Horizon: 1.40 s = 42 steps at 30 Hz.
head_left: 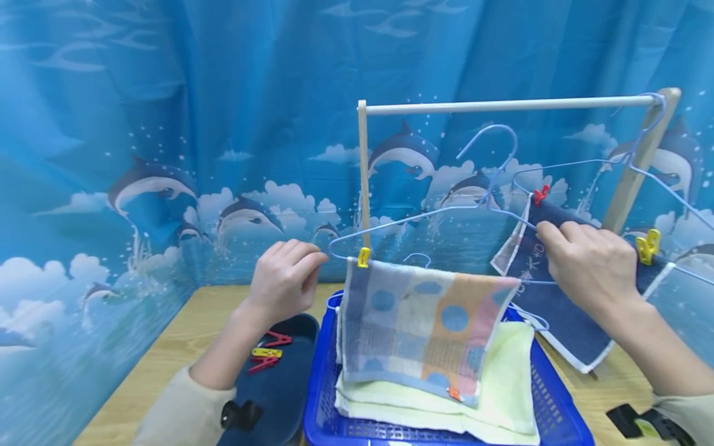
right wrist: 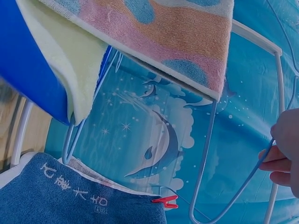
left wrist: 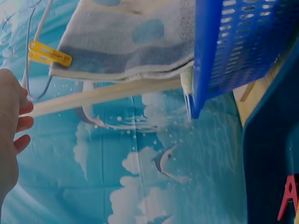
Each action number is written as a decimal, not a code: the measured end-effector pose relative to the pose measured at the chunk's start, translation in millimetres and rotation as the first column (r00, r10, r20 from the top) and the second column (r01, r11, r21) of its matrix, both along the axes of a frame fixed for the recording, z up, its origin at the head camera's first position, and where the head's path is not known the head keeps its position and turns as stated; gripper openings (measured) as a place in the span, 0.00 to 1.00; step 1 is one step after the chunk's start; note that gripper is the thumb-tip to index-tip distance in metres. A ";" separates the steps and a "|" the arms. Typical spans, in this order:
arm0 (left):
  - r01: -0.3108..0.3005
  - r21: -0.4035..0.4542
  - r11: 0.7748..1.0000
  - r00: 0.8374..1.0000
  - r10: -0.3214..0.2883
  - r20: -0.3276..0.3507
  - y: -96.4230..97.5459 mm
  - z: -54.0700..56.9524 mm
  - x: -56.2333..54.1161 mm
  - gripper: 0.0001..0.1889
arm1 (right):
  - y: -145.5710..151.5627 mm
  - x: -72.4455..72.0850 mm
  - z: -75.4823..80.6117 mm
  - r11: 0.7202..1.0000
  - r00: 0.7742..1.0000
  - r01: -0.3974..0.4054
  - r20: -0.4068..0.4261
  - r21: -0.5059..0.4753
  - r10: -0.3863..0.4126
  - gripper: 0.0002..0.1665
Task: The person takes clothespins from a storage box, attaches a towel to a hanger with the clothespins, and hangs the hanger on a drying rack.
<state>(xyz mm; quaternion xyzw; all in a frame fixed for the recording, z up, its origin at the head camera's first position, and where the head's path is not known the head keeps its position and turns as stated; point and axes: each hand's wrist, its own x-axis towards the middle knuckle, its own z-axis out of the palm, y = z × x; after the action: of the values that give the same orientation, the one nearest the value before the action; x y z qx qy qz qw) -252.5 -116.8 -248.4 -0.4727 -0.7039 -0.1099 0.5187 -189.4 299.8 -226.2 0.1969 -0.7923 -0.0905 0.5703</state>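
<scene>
Both hands hold up a light-blue wire hanger point(head_left: 415, 217), its hook free in the air. My left hand point(head_left: 287, 275) pinches it at the left end. The right hand point(head_left: 586, 266) grips its right sloping arm, with fingers curled round the wire in the right wrist view. Over the bottom bar hangs a patterned towel point(head_left: 407, 322) with blue dots and grey, orange and pink areas. A yellow clothespin point(head_left: 364, 257) fastens its left corner; no clothespin shows at its right corner. Below it, pale yellow towels point(head_left: 510, 371) lie in a blue basket point(head_left: 558, 396).
Behind stands a wooden rack with a white rail point(head_left: 502, 106). Another hanger point(head_left: 664, 118) hangs at its right end, bearing a dark blue towel point(head_left: 580, 328) held by red point(head_left: 540, 195) and yellow clothespins point(head_left: 648, 246). Left of the basket, a dark tray point(head_left: 262, 402) contains several clothespins point(head_left: 266, 352).
</scene>
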 end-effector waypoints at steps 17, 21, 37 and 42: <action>-0.288 -0.498 0.818 0.394 0.575 0.716 -40.4 -20.8 -8.1 0.10 | -0.3 1.1 2.9 1.000 1.000 0.000 0.020 0.008 0.000 0.08; -0.266 -0.548 0.793 0.314 0.609 0.728 -45.6 -29.4 -14.9 0.11 | -0.3 1.7 2.9 1.000 1.000 0.001 0.024 0.013 -0.001 0.07; -0.261 -0.597 0.758 0.257 0.651 0.714 -63.5 -63.8 -39.4 0.10 | -0.2 2.3 1.9 0.999 0.998 0.019 0.059 0.027 -0.021 0.07; -0.242 -0.592 0.768 0.263 0.640 0.722 -64.1 -74.9 -42.4 0.12 | -0.4 2.8 1.8 0.999 0.998 0.020 0.057 0.026 -0.021 0.07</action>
<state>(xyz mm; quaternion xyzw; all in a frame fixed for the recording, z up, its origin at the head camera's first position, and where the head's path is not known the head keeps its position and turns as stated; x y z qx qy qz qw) -294.9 -180.9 -323.4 -0.2015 -0.9771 -0.0597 -0.0328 -186.7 299.4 -224.3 0.1983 -0.8090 -0.1006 0.5441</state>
